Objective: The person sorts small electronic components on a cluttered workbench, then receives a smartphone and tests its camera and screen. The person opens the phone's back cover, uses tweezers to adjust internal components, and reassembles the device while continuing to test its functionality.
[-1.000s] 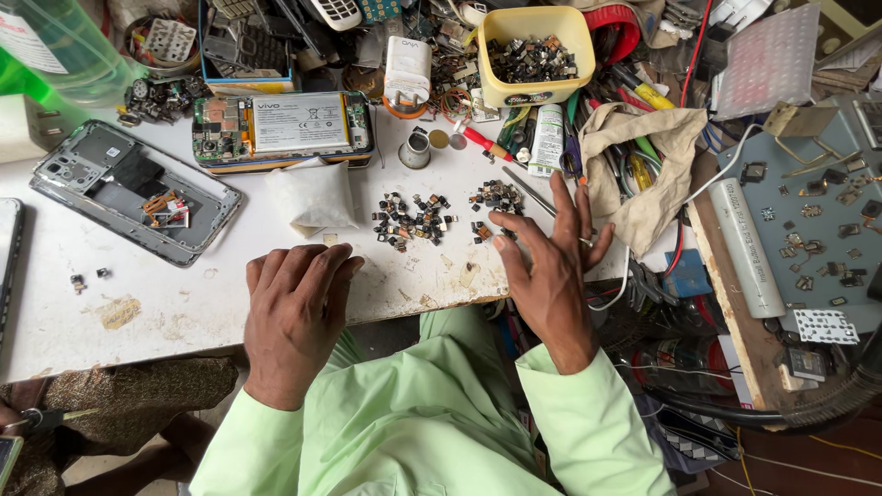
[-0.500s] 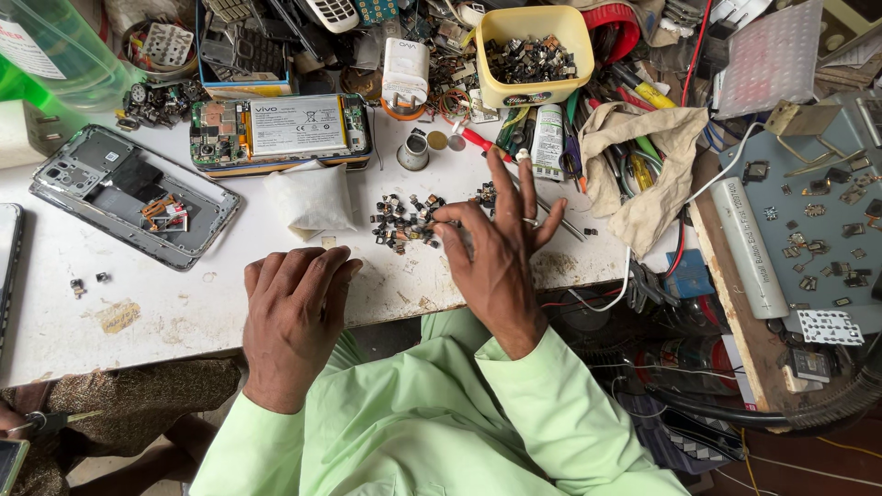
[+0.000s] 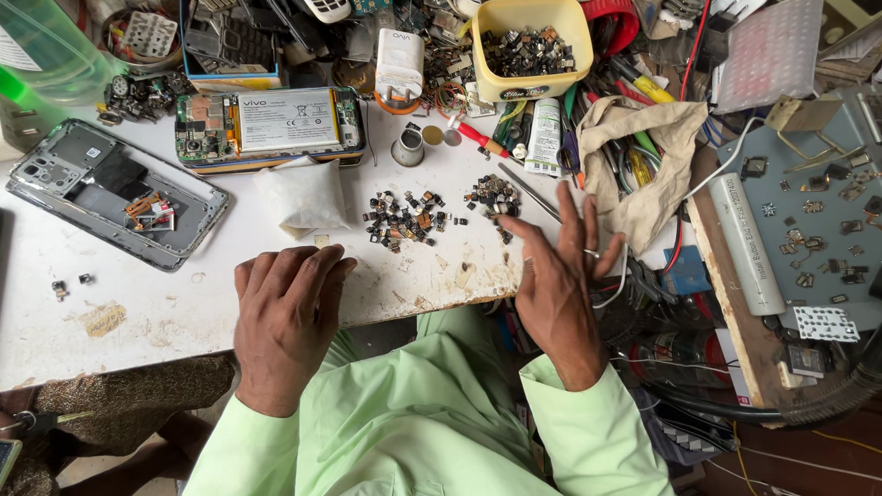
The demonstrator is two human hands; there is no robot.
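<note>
My left hand (image 3: 287, 308) lies flat, palm down, on the near edge of the white worktable (image 3: 165, 312), holding nothing. My right hand (image 3: 560, 276) hovers at the table's right edge with fingers spread, empty. Just beyond its fingertips lie two small heaps of tiny metal phone parts, one (image 3: 401, 219) in the middle and one (image 3: 492, 195) to its right. Thin tweezers (image 3: 531, 193) rest beside the right heap. A small white pouch (image 3: 303, 197) sits ahead of my left hand.
An opened phone with its battery showing (image 3: 271, 124) and an empty phone back shell (image 3: 101, 188) lie at the left. A yellow tub of parts (image 3: 528, 46), a white charger (image 3: 401, 60), a beige cloth (image 3: 643, 156), tools and wires crowd the back and right.
My right hand pulled back from over the right heap of parts to the table's right edge, fingers still spread. My left hand has stayed put.
</note>
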